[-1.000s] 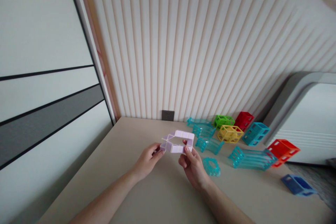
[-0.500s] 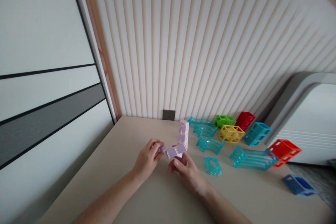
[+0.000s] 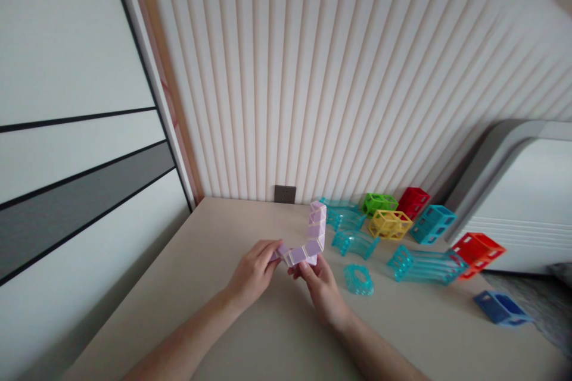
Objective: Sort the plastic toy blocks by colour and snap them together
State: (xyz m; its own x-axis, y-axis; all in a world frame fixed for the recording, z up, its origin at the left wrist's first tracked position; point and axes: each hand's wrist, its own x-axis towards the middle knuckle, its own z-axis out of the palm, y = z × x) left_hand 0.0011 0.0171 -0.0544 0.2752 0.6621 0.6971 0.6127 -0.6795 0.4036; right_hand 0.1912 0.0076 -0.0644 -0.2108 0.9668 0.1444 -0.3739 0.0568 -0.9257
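Observation:
A lilac segmented toy (image 3: 316,231) with pale edges is held above the table, bent so that one arm of it stands up at the right. My left hand (image 3: 255,269) pinches its left end between thumb and fingers. Around the lower middle part, my right hand (image 3: 319,284) is closed, its thumb on the near side and its other fingers partly hidden beneath the toy.
Clear teal pieces (image 3: 355,244) and a teal ring (image 3: 358,280) lie right of my hands. Beyond are green (image 3: 379,203), yellow (image 3: 390,224), red, blue and orange frame blocks. A ribbed wall with a dark socket (image 3: 285,193) rises behind the table (image 3: 214,220).
My right thumb has come up against the toy, and its upright part has shifted slightly right. The whole view has moved a little.

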